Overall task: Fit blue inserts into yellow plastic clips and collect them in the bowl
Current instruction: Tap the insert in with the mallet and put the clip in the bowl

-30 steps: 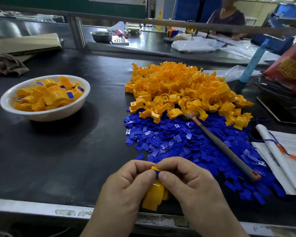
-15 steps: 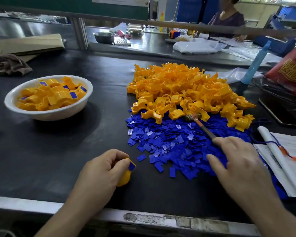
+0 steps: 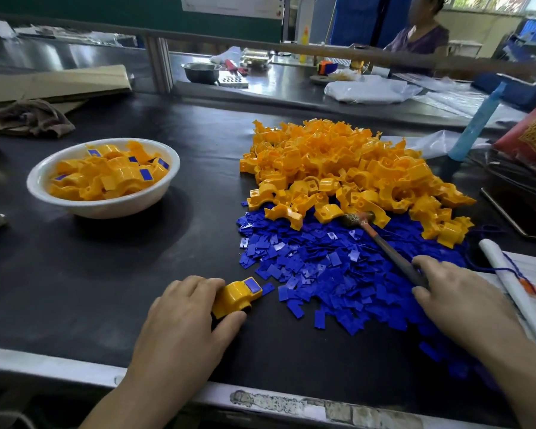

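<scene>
Head view shows the hands parted: a second ago both pressed an insert home at the near edge, and now the left hand (image 3: 186,317) alone has the yellow clip (image 3: 234,298), fingers and thumb curled round its near end, the piece low on the bench (image 3: 121,274) at the 9 o'clock fringe of the loose blue inserts (image 3: 322,267). The right hand (image 3: 458,300) has gone out to 3 o'clock and lies over the brush (image 3: 384,243) handle; whether its fingers grip the handle or merely rest there I cannot tell. That reads as one clip finished (its blue insert (image 3: 252,285) sits seated, face up) and due for the bowl (image 3: 130,205) at 10 o'clock. The clip's long axis runs 8 to 2 o'clock, insert end pointing to 2, toward the heap of empty clips (image 3: 338,168).
</scene>
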A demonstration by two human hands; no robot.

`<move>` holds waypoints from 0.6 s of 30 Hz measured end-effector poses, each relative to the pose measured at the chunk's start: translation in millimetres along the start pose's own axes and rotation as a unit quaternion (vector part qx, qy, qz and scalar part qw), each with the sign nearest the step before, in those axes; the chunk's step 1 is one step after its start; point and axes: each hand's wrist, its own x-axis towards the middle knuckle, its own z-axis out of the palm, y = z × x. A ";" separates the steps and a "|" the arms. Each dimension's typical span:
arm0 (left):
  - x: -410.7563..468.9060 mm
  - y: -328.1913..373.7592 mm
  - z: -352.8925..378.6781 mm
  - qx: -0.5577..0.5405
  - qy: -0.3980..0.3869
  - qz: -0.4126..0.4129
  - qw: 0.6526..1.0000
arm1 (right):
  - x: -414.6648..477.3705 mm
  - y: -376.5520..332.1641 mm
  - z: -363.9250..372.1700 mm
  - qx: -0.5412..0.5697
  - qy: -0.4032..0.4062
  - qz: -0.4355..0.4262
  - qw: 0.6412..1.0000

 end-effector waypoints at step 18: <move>13.7 -5.3 16.2 0.078 0.079 0.048 0.993 | -90.7 -76.7 -24.4 0.268 -0.150 -0.145 0.941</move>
